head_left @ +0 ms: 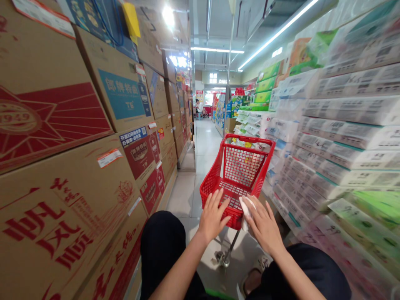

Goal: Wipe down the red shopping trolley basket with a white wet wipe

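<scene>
Crouching, I'm laying my open left hand (214, 214) on the near rim of the red trolley basket (212, 179), its length pointing far down the aisle; my right hand (265, 227) is gripping a white cloth (246, 208) there.

Left hand (214, 214) flat on near rim of red trolley basket (210, 180); right hand (265, 227) presses white cloth (246, 207) there.

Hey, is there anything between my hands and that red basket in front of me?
Nothing under the left hand: it lies flat on the red basket at its near rim. Between the right hand and that rim sits a white cloth, pressed under the hand.
</scene>
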`<state>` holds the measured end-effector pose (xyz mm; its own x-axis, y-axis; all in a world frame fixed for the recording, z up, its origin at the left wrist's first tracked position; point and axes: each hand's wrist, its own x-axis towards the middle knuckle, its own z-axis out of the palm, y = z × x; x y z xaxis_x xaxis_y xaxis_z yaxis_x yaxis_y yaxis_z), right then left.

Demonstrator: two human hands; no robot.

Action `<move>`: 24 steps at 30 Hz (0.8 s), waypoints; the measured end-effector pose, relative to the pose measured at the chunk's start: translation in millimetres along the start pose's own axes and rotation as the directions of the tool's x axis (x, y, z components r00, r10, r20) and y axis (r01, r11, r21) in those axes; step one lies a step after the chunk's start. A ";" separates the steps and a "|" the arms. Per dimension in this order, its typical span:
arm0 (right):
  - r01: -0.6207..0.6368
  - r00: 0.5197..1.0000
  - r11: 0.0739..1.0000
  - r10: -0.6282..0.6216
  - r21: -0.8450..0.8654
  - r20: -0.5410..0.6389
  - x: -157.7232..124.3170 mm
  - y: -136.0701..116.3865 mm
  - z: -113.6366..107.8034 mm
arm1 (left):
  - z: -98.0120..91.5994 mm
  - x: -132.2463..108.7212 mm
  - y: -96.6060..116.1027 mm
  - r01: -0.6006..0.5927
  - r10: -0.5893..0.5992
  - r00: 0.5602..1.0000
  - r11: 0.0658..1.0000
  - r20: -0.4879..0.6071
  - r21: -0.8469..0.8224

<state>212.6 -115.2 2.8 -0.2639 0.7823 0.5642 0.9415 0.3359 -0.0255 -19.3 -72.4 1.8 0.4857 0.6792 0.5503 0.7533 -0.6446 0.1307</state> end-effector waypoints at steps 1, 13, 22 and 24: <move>-0.009 1.000 1.000 0.009 0.005 -0.011 0.4 -1.5 1.5 | 1.1 -0.2 -2.0 0.018 -0.017 1.000 1.000 -0.015 0.021; 0.063 0.997 0.998 -0.063 -0.010 -0.033 -2.0 -22.9 8.3 | 9.4 -1.9 -4.4 0.025 -0.025 1.000 0.999 -0.002 0.036; -0.037 0.997 0.997 0.041 0.063 -0.068 -14.2 -46.0 10.8 | 15.1 -4.8 20.5 0.040 -0.040 0.999 0.997 -0.011 0.065; 0.004 0.998 0.999 -0.001 0.052 -0.058 -12.5 -53.9 8.0 | 16.1 -5.4 20.7 0.029 -0.028 1.000 0.997 -0.007 0.065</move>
<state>163.5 -138.9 -9.4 -0.2521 0.7502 0.6113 0.9284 0.3656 -0.0658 0.9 -83.7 -11.7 0.4610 0.6946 0.5523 0.7941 -0.6007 0.0926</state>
